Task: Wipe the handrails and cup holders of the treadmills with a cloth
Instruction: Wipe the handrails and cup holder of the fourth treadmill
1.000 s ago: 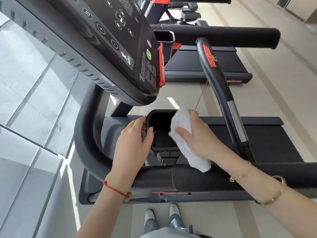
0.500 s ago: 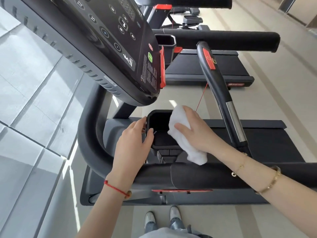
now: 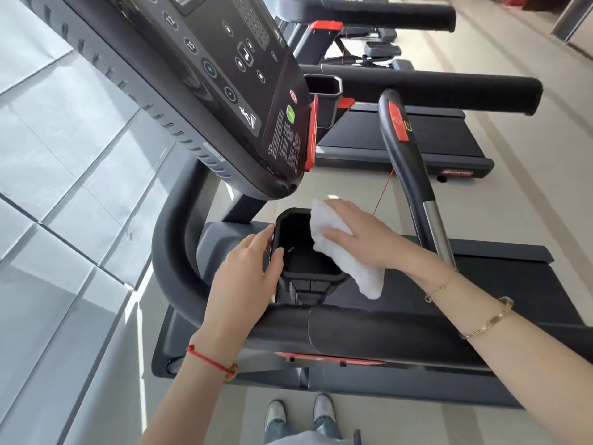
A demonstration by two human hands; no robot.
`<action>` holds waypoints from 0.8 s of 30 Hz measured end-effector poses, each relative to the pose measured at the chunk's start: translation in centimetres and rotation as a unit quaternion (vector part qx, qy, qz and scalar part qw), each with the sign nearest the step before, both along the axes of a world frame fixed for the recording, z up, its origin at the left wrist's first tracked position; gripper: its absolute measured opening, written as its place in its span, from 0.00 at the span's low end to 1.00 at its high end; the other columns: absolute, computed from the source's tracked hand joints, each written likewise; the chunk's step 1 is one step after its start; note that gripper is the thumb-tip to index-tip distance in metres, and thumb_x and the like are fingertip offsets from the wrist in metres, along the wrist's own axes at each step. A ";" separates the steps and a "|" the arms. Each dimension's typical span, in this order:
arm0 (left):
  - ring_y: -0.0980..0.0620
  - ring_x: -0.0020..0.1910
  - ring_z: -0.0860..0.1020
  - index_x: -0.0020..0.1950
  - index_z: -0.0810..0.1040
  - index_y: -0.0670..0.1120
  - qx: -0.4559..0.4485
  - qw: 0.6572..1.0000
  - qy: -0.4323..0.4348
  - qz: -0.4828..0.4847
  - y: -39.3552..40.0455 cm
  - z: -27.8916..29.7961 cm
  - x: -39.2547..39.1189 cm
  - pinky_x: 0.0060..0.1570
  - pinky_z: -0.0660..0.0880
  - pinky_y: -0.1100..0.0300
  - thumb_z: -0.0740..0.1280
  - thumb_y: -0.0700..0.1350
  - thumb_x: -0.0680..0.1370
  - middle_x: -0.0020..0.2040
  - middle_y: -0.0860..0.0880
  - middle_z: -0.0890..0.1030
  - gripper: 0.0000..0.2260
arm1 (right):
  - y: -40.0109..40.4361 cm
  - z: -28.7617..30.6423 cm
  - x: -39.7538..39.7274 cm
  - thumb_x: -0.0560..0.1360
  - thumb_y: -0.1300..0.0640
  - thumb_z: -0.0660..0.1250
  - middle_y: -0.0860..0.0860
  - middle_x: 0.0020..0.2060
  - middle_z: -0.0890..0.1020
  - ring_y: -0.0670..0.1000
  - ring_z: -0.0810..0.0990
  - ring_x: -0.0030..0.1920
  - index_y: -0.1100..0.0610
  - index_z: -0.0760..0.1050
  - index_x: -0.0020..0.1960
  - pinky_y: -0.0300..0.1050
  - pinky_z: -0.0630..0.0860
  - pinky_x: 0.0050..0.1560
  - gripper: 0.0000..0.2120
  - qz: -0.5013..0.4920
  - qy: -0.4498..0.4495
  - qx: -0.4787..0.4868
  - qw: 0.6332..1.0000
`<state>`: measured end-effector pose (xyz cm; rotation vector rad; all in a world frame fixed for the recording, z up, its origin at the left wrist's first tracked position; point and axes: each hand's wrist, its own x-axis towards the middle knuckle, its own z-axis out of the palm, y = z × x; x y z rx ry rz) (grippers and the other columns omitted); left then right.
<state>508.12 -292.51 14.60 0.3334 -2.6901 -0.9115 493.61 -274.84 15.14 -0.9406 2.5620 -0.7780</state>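
A black square cup holder [image 3: 303, 263] sits below the treadmill console. My left hand [image 3: 245, 277] holds its left rim, thumb on the inner edge and fingers round the outer side. My right hand [image 3: 369, 240] presses a white cloth [image 3: 346, 252] against the holder's right rim, fingers mostly straight over the cloth, whose lower end hangs outside the holder. The padded black handrail [image 3: 369, 332] runs across just below both hands. A curved centre handrail [image 3: 414, 175] with a red patch rises to the right.
The console [image 3: 224, 91] overhangs the cup holder from the upper left. A red safety cord [image 3: 383, 194] hangs beside the cloth. A second treadmill with its cup holder [image 3: 322, 89] and handrail [image 3: 449, 88] stands behind. Glass panels lie left; my shoes [image 3: 300, 412] stand below.
My right hand has slid the cloth a little farther along the cup holder's right rim. My left hand has stayed on the left rim. The camera has shifted slightly.
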 end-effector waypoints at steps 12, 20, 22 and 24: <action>0.55 0.53 0.78 0.71 0.73 0.51 -0.014 0.999 0.009 -0.051 -1.0 0.1 4.3 0.52 0.72 0.61 0.63 0.49 0.81 0.58 0.55 0.80 0.18 | 2.2 3.4 9.2 0.80 0.38 0.52 0.33 0.59 0.69 0.33 0.66 0.59 0.44 0.62 0.71 0.25 0.61 0.57 0.22 0.073 -0.018 -0.001 0.997; 0.50 0.51 0.78 0.65 0.79 0.47 -0.056 0.995 0.036 -0.071 -1.7 0.0 6.1 0.64 0.68 0.54 0.65 0.43 0.80 0.50 0.52 0.83 0.13 | 1.5 2.1 10.5 0.81 0.44 0.54 0.44 0.54 0.75 0.44 0.70 0.55 0.53 0.71 0.61 0.40 0.60 0.49 0.16 0.017 0.093 0.082 0.992; 0.52 0.52 0.76 0.64 0.79 0.47 -0.051 0.995 0.045 -0.077 -1.8 0.1 6.2 0.63 0.66 0.56 0.65 0.43 0.80 0.50 0.53 0.83 0.13 | 2.3 2.2 10.7 0.81 0.45 0.55 0.42 0.55 0.72 0.39 0.66 0.53 0.51 0.71 0.61 0.38 0.58 0.48 0.15 0.001 0.093 0.074 0.993; 0.52 0.52 0.77 0.64 0.79 0.47 -0.046 0.994 0.041 -0.087 -1.9 0.1 6.4 0.63 0.68 0.54 0.65 0.43 0.80 0.50 0.53 0.83 0.13 | 1.7 2.2 11.3 0.81 0.46 0.54 0.41 0.54 0.73 0.38 0.65 0.52 0.51 0.71 0.61 0.41 0.61 0.51 0.14 -0.015 0.120 0.081 0.989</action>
